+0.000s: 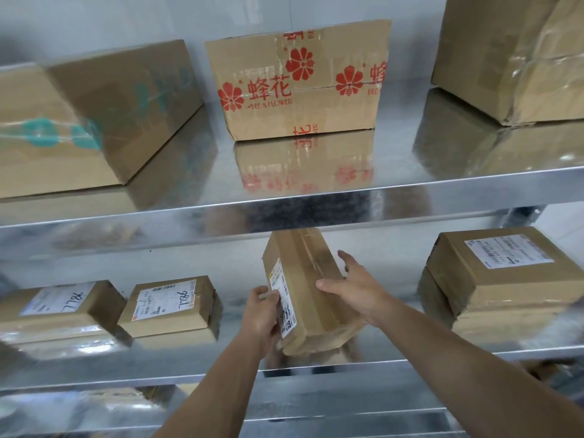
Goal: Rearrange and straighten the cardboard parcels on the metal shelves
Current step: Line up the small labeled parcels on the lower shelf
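Note:
A small cardboard parcel (308, 286) with a white label stands tilted on its edge on the middle metal shelf (316, 368). My left hand (262, 314) grips its labelled left face, thumb curled over the label. My right hand (354, 287) lies against its right side with straight, spread fingers. Two flat labelled parcels (63, 306) (169, 306) lie on the left of the same shelf. A stack of two parcels (502, 273) sits on the right.
On the upper shelf (284, 203) stand a box with teal print (94, 115) at left, a red-flower box (297, 80) in the middle and a large taped box (512, 58) at right. A lower shelf (316, 418) shows below my arms.

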Demonstrator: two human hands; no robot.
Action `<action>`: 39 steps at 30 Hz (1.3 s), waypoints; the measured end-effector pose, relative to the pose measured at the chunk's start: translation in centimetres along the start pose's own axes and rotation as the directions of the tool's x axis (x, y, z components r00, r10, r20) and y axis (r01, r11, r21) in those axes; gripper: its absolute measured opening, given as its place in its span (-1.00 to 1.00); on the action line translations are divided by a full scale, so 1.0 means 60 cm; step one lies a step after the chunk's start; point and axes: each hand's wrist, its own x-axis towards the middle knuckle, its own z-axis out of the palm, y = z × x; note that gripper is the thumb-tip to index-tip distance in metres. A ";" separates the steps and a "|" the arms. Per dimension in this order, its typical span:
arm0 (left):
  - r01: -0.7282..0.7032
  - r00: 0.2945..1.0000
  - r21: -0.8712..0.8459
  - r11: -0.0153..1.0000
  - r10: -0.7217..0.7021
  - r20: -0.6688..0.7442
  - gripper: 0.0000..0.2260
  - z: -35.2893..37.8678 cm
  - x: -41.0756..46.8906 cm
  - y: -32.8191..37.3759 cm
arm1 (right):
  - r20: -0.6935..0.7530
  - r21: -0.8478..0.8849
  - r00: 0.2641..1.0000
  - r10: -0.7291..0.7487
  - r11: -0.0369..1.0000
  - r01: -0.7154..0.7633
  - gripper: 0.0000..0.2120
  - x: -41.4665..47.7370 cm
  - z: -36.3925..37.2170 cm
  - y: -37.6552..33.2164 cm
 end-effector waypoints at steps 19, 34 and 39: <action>-0.049 0.989 0.321 0.946 0.000 0.151 -0.73 0.009 0.028 -0.003 | 0.127 0.173 0.984 0.125 0.974 -0.146 -0.56 -0.002 0.008 0.018; -0.057 0.997 0.414 0.908 0.031 0.069 -0.79 0.022 0.024 0.003 | 0.050 -0.035 0.991 0.120 0.992 -0.118 -0.81 0.012 0.024 0.017; -0.018 0.991 0.189 0.982 -0.008 0.135 -0.77 0.007 -0.003 -0.001 | 0.076 0.104 0.984 0.160 0.980 -0.168 -0.71 0.007 0.003 0.027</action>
